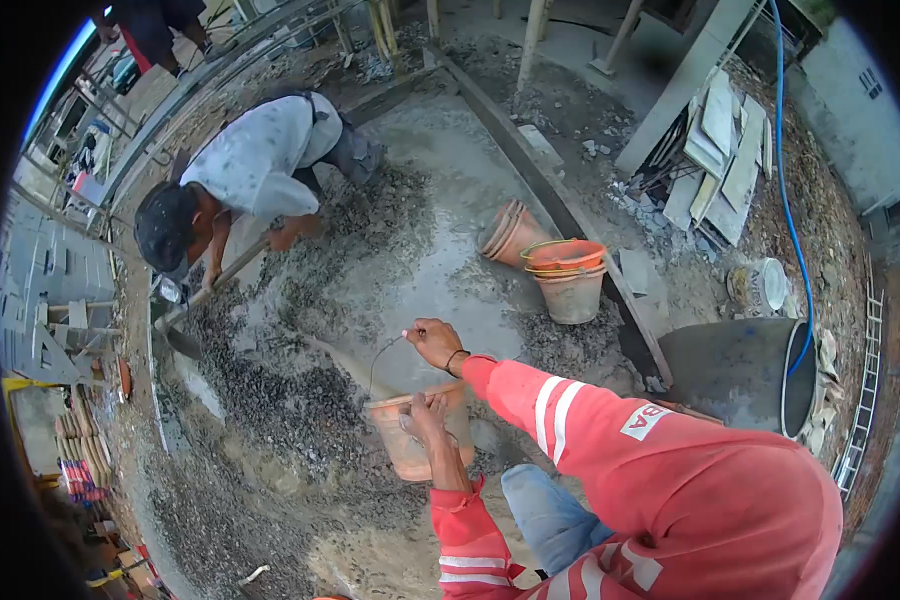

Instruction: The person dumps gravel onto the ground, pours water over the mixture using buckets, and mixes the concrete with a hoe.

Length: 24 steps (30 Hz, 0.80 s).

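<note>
A worn orange bucket (420, 446) stands below my hands on wet, grey, gravelly mix (280, 400). My right hand (436, 346) is closed at the top of its raised wire handle (375, 365). Lower down, my left hand (426, 418) grips the bucket's rim, fingers bent over the edge. What the bucket contains cannot be made out. Both my sleeves are red with white stripes. Beyond the bucket, pale watery slurry (420, 290) spreads over the ground.
At the left, a bent-over co-worker (260, 150) holds a long-handled shovel (225, 275) in the mix. Stacked orange buckets (570, 290) stand near a long board (515, 150). A large dark drum (720, 365), a blue hose (785, 180) and broken slabs (715, 160) lie right.
</note>
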{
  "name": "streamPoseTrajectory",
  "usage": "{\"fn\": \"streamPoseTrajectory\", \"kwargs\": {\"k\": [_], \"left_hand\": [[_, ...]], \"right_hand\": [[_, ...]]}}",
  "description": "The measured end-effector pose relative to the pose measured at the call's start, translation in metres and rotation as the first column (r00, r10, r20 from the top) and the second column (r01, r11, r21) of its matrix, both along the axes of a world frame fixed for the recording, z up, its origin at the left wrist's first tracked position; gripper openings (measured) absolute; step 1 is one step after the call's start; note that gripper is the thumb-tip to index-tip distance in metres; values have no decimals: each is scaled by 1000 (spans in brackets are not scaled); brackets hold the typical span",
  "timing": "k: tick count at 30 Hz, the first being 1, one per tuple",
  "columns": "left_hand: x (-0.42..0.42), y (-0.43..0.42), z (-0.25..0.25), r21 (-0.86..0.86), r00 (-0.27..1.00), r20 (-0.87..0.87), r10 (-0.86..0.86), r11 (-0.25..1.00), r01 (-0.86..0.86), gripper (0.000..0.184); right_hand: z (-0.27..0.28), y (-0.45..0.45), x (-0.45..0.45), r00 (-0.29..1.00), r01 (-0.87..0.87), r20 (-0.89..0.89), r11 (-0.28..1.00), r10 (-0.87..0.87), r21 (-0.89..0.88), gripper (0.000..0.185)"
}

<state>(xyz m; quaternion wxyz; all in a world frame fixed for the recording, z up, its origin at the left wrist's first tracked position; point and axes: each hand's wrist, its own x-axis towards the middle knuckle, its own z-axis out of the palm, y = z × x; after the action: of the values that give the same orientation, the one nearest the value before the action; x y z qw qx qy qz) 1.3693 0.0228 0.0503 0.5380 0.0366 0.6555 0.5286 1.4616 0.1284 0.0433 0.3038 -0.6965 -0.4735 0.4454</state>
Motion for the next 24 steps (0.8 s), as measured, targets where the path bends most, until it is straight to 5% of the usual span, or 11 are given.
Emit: {"fn": "streamPoseTrajectory", "kwargs": {"k": [6,10,13,17,19,21,23,24], "left_hand": [[211,-145,67,-164,886,154,-438,873,460,31],[309,-226,80,-129,666,82,-741,655,745,31],[373,-258,81,-69,533,-193,-824,553,830,32],[429,-244,89,-207,107,-537,-837,254,945,14],[436,-235,76,-232,85,-524,-847,238,943,19],[430,-229,53,-250,70,-503,-861,223,942,23],[419,-230,21,-237,269,-409,-872,386,892,41],[415,-228,-3,-266,275,-406,-872,400,877,41]], "right_hand": [[90,-189,294,985,173,-16,975,-173,142,28],[181,-330,465,959,261,28,918,-282,300,26],[219,-433,569,843,485,112,834,-526,264,24],[209,-557,649,739,666,-41,722,-672,186,34],[191,-602,657,541,824,-330,566,-774,25,38],[136,-651,655,530,801,-160,554,-833,-227,37],[53,-695,633,566,703,8,478,-824,-526,31],[13,-708,615,427,687,-34,349,-904,-637,26]]}}
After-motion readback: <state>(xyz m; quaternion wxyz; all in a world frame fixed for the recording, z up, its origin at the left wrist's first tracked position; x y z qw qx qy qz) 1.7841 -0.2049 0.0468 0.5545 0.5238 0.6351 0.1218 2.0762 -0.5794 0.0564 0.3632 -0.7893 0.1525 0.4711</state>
